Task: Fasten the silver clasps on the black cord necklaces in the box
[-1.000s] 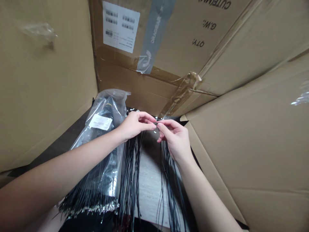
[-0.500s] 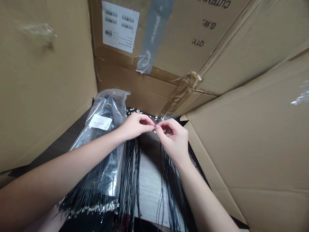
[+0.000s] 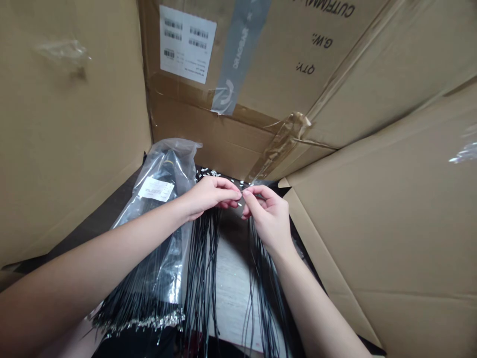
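Observation:
My left hand point(image 3: 208, 195) and my right hand point(image 3: 269, 215) meet fingertip to fingertip over the table, both pinched on the ends of thin black wires. One bundle of black wires point(image 3: 203, 268) hangs down from under my left hand, a second bundle point(image 3: 261, 283) runs down below my right. To the left lies a clear plastic bag of black wires point(image 3: 164, 219) with a white label, its metal-tipped ends fanned out near my left forearm. What sits exactly between the fingertips is too small to make out.
Large cardboard boxes wall in the spot: one at the left point(image 3: 67, 124), one at the back point(image 3: 261, 74) with a white barcode label and grey tape, one at the right point(image 3: 391, 214). Small white bits point(image 3: 206, 172) lie scattered by the back box. Light table surface point(image 3: 231, 283) shows between the bundles.
My hands have stayed together at the wire ends. The right-hand fingers curled in, then shifted slightly; the left hand barely moved.

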Action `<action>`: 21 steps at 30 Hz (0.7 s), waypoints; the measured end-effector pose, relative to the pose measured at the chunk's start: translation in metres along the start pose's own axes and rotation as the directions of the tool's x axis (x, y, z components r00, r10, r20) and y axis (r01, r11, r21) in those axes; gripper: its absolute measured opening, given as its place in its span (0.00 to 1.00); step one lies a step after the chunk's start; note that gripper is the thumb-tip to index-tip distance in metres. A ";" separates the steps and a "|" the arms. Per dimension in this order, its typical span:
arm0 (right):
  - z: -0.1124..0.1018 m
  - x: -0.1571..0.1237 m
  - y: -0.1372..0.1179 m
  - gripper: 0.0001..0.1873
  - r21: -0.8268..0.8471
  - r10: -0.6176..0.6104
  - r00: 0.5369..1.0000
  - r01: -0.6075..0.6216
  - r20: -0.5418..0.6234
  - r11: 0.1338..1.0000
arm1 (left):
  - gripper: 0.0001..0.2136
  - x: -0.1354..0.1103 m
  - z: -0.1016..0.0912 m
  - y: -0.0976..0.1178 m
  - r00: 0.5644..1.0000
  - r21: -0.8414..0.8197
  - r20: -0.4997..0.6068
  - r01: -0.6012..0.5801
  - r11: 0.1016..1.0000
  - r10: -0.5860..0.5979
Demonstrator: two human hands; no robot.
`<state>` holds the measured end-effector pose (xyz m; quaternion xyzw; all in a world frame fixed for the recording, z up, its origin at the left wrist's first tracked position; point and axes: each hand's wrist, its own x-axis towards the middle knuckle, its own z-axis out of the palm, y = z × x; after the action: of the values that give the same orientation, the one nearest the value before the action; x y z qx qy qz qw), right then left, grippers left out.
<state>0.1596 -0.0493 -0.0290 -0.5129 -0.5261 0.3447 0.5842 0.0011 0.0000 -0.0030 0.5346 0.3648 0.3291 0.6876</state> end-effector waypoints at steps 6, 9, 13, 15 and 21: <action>-0.001 0.001 0.000 0.17 0.025 0.017 0.998 -0.018 0.056 1.000 | 0.03 -0.001 0.002 0.000 1.000 0.097 0.019 -0.010 0.995 0.008; -0.001 0.001 -0.002 0.17 0.020 0.021 0.996 -0.022 0.083 1.000 | 0.04 0.001 0.003 -0.001 0.999 0.164 0.047 -0.033 0.986 0.025; -0.001 0.000 -0.004 0.17 -0.002 0.053 0.994 -0.053 0.094 0.999 | 0.04 0.002 0.004 -0.003 0.993 0.205 0.082 -0.098 0.974 0.083; -0.001 0.000 -0.005 0.17 -0.001 0.074 0.992 -0.074 0.101 0.997 | 0.04 0.002 0.004 -0.004 0.989 0.207 0.096 -0.129 0.970 0.112; -0.001 0.002 -0.004 0.18 0.020 0.090 0.990 -0.093 0.104 0.995 | 0.03 0.002 0.002 -0.004 0.981 0.191 0.103 -0.184 0.964 0.167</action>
<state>0.1607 -0.0488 -0.0246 -0.5109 -0.5273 0.4036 0.5460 0.0039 -0.0003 -0.0067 0.6446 0.3172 0.3272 0.6139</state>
